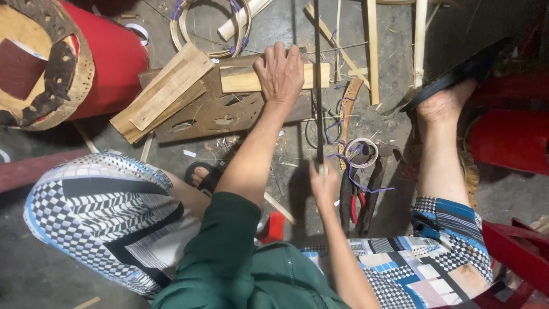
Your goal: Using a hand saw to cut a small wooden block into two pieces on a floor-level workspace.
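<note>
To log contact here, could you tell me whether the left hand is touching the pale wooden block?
Touching: the head view shows the left hand pressed flat on the pale wooden block.

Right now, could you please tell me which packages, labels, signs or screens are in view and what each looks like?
None in view: no package, label, sign or screen.
Nearest thing to one: a tape roll, round and pale, on the floor right of the right hand.
The left hand presses a pale wood block, which is bare.
</note>
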